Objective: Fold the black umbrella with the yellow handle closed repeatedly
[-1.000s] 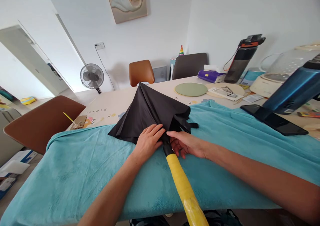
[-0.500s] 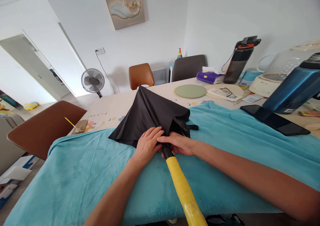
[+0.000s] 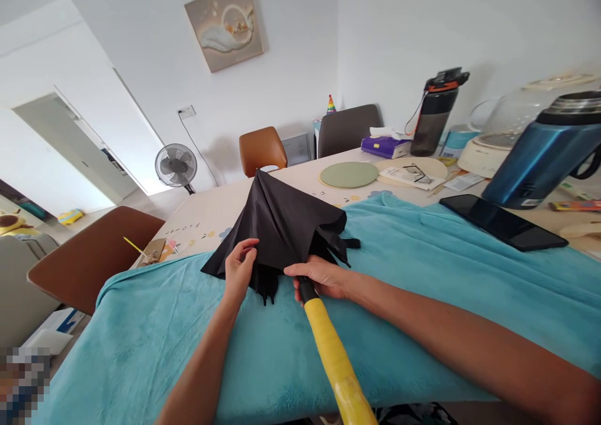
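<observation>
A black umbrella (image 3: pixel 277 215) lies partly folded across the blanket, its tip pointing away from me and its loose canopy spread in folds. Its yellow handle (image 3: pixel 331 350) runs down toward me. My right hand (image 3: pixel 322 278) is wrapped round the black shaft just above the yellow part, with the thumb lying along the canopy's lower edge. At the canopy's left side is my left hand (image 3: pixel 240 268), its fingers bent and the thumb a little apart from them, close against the black cloth. Rib ends show below the cloth between both hands.
A turquoise blanket (image 3: pixel 154 337) covers the near table. To the right lie a phone (image 3: pixel 502 221), a blue flask (image 3: pixel 539 156), a dark bottle (image 3: pixel 436 115), a purple tissue pack (image 3: pixel 385 146) and glasses (image 3: pixel 417 173). A green mat (image 3: pixel 349 174) lies beyond the umbrella; a brown chair (image 3: pixel 94 256) stands left.
My left hand has come away from the shaft and moved left along the canopy. Rib ends now show where it was. My right hand keeps its grip; the view has shifted slightly.
</observation>
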Demonstrator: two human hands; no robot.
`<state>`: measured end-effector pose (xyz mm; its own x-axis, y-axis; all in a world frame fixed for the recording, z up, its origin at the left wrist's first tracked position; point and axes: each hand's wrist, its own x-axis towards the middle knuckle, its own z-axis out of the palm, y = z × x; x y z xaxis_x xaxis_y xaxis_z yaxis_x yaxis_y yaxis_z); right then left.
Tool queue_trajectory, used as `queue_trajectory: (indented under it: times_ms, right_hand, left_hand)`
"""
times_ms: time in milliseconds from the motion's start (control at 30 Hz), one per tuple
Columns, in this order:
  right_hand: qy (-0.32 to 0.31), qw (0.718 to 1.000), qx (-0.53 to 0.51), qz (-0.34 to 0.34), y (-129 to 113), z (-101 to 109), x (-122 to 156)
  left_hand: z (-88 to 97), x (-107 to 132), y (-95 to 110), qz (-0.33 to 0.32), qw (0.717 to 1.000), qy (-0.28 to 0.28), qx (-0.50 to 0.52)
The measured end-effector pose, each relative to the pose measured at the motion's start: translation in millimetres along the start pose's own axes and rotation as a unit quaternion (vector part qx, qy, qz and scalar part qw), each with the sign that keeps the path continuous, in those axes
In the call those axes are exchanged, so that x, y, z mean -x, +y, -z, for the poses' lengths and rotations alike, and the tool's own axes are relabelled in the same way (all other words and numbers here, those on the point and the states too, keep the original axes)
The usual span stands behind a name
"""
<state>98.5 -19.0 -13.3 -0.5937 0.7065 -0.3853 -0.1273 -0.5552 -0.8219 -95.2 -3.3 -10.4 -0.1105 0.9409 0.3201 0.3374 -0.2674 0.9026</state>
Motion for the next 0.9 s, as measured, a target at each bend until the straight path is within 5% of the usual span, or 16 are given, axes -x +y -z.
queue_trajectory:
  times_ms: [200, 433, 567, 700, 900]
  right_hand:
    - [0.005, 1.000, -0.005, 0.019, 3.8, 1.8, -2.1]
    - [-0.013, 0.998, -0.022, 0.050, 3.8, 2.2, 1.1]
    - [-0.024, 0.998, -0.033, 0.051, 3.5, 4.0, 2.1]
    - [-0.013, 0.998, -0.048, 0.035, 2.3, 5.0, 1.3]
    - [-0.021, 0.997, -0.066, 0.028, 0.2, 5.1, 2.4]
  left_hand:
    - [-10.5, -3.2, 24.9, -0.050, 0.996, 0.028, -0.071]
    - [-52.1, -24.0, 106.0, -0.182, 0.943, -0.158, -0.230]
    - [-58.7, -28.6, 128.3, -0.193, 0.910, -0.205, -0.303]
    - [-36.2, -16.3, 126.3, -0.148, 0.912, -0.172, -0.341]
    - [23.5, 28.8, 86.3, 0.043, 0.900, -0.010, -0.433]
